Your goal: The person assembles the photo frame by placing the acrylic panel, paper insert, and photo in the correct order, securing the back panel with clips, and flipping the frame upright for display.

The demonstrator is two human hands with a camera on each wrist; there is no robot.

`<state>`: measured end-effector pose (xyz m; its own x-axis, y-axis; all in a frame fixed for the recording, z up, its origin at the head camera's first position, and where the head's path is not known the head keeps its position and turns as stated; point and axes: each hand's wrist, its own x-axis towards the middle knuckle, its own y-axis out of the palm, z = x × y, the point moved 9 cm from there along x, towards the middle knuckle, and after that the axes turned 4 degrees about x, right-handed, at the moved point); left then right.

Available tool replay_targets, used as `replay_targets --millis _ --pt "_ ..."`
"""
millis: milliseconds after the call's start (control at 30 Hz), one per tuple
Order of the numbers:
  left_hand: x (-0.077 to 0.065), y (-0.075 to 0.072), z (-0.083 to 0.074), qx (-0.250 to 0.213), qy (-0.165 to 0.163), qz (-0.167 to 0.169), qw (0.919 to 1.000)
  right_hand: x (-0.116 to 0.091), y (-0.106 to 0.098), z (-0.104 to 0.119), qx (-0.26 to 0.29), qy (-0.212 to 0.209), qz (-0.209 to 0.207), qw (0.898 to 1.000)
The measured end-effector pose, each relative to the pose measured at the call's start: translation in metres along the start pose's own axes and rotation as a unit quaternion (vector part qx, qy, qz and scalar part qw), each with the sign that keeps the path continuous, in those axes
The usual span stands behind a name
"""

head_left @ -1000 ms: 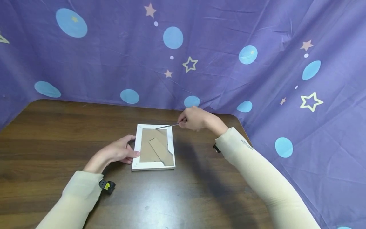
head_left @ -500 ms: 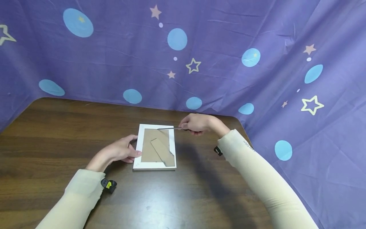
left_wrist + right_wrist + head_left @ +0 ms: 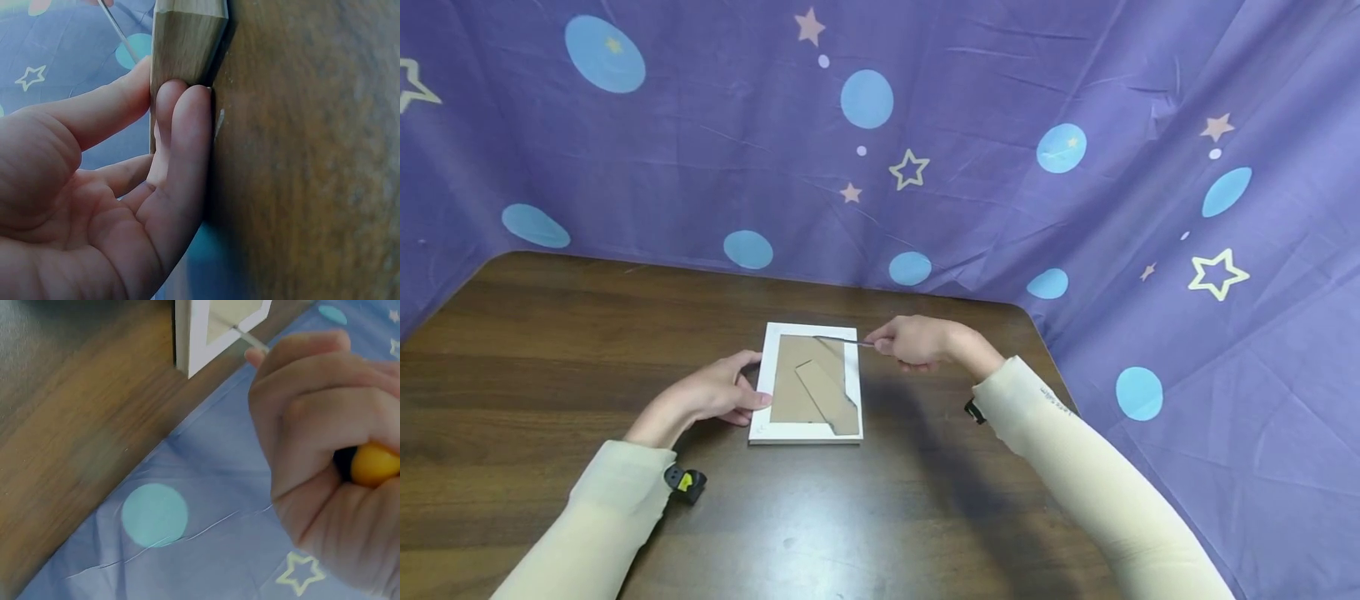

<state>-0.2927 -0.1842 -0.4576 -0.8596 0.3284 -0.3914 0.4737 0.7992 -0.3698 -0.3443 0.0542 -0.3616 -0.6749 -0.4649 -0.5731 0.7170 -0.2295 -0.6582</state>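
A white picture frame (image 3: 797,432) lies on the table with its back up. Its brown backing board (image 3: 786,392) carries a slanted stand leg (image 3: 829,402). My left hand (image 3: 711,393) grips the frame's left edge, thumb on top and fingers along the wooden side (image 3: 187,47). Beyond the frame's right side, my right hand (image 3: 917,340) holds a screwdriver (image 3: 377,465) by its yellow and black handle. The thin metal shaft reaches over the white border, its tip at the backing's upper edge. Whether the tip is wedged under anything cannot be seen.
The brown wooden table (image 3: 565,350) has a rounded far right corner. A purple curtain (image 3: 970,208) with stars and blue spots hangs directly behind it and along the right side. Dark wrist straps (image 3: 685,483) sit at both cuffs.
My right hand has come down toward me and tilted the screwdriver's shaft, while its tip stays near the backing's upper edge. My left hand keeps its grip. The head view has shifted slightly.
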Motion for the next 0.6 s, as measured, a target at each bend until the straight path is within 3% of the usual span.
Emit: replay_targets --millis 133,300,600 --pt "-0.001 0.0 0.0 0.0 0.0 0.001 1.0 -0.004 0.01 0.005 -0.059 -0.001 -0.03 0.998" --pt "0.0 0.0 0.0 0.003 0.002 0.001 1.0 -0.008 0.022 0.009 -0.092 -0.017 -0.072 0.993" --pt "0.001 0.0 0.0 0.01 -0.004 0.002 0.9999 -0.013 0.04 0.016 -0.187 -0.07 -0.153 0.968"
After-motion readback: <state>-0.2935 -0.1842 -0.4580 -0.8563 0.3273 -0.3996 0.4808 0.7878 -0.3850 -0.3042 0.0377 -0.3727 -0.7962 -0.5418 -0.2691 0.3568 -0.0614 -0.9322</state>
